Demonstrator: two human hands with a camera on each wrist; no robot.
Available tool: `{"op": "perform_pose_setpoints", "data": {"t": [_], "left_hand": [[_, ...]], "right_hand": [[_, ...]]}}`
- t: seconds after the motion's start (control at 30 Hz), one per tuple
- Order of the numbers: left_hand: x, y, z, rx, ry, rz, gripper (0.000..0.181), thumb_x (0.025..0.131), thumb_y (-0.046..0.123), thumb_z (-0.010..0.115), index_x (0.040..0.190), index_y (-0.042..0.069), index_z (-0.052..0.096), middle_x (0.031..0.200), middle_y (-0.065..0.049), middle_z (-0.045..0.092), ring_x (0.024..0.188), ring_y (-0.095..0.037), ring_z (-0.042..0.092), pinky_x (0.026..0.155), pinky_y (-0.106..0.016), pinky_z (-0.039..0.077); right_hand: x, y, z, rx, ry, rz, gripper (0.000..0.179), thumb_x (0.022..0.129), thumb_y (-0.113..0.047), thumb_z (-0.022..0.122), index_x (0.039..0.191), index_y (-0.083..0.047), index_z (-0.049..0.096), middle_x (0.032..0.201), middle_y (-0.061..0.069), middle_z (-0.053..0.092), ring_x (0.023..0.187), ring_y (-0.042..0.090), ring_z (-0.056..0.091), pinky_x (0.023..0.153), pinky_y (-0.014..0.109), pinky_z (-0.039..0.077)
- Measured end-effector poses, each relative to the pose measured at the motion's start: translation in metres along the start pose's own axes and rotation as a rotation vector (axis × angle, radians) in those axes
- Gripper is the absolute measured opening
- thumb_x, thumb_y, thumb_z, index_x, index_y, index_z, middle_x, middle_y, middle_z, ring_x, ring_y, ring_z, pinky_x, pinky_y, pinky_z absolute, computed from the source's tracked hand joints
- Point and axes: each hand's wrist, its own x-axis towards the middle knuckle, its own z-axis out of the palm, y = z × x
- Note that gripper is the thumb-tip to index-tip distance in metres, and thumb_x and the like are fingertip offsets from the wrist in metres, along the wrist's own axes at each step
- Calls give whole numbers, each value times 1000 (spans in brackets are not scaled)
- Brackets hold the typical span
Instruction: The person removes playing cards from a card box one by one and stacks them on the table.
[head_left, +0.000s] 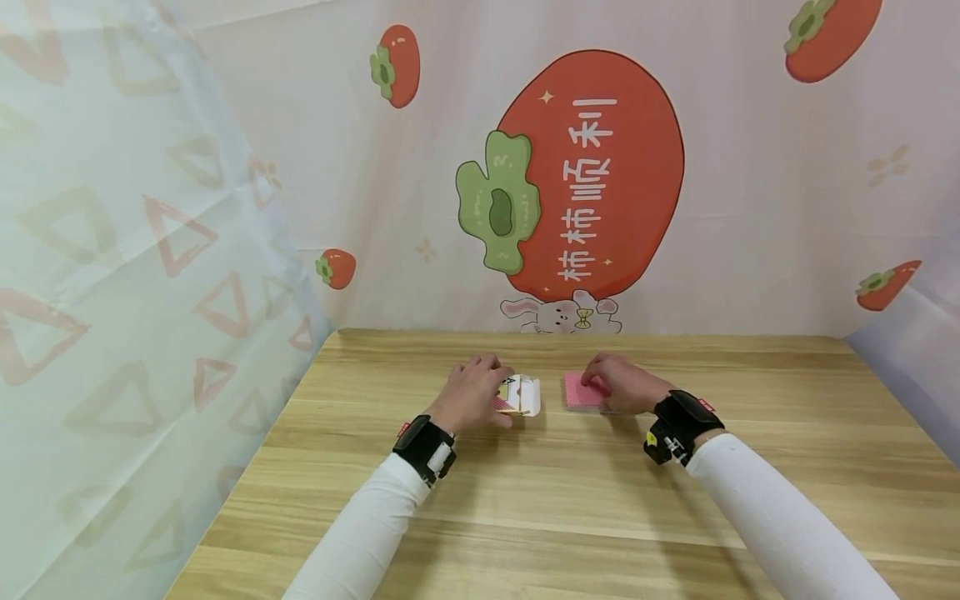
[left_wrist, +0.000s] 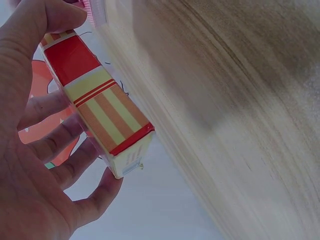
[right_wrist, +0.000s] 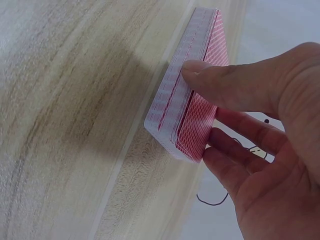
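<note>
My left hand (head_left: 467,397) holds a small playing card box (left_wrist: 112,112) on the table, its fingers over the far side and the thumb near one end. Striped in orange and cream with a red band, the box has its white flap (head_left: 531,397) open toward the right. A short gap away, a deck of playing cards (right_wrist: 197,122) with red patterned backs lies stacked. My right hand (head_left: 630,387) grips this deck, the thumb against its near edge and the fingertips at the top and far side. Part of the deck is hidden under that hand.
Both hands work near the back of a wood-grain table (head_left: 525,517). Behind it hangs a white cloth (head_left: 765,208) printed with persimmons, and another cloth (head_left: 150,350) borders the left side.
</note>
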Motion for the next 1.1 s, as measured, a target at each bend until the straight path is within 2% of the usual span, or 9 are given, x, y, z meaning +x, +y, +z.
{"op": "perform_pose_setpoints", "data": {"t": [0.4,0.67,0.77,0.93,1.1], "left_hand": [[-1,2,-2,-18,-22,-13,73,62,49,78,125,18,56,110,0,47,104,-20,43,85,-47,38],[-1,4,-2,-30,-28,-14,74,62,50,78,125,18,56,112,0,47,105,-20,44,86,-49,37],[-1,6,-3,-35,-31,-16,74,62,49,78,126,18,55,112,0,47,105,-20,44,86,-49,37],[1,7,-5,-24,-37,-22,74,63,48,78,126,18,55,113,0,48,107,-20,44,86,-48,37],[2,9,-6,-15,-41,-17,73,63,49,77,126,18,55,115,-1,48,109,-22,44,87,-48,37]], "right_hand": [[1,-2,-1,8,-6,41,41,68,-9,75,107,-11,64,112,6,53,100,23,47,89,38,40],[1,-3,1,21,-1,77,48,66,-27,80,108,-12,64,117,8,50,102,25,47,90,41,40],[1,-4,4,14,49,82,49,65,-34,80,107,-13,64,116,7,51,102,24,47,90,40,40],[1,-9,9,-1,196,49,41,73,-34,75,103,-10,63,108,8,54,96,24,49,84,37,42],[2,-23,13,101,316,44,27,77,-26,71,98,-10,66,98,5,59,88,21,53,76,34,44]]}}
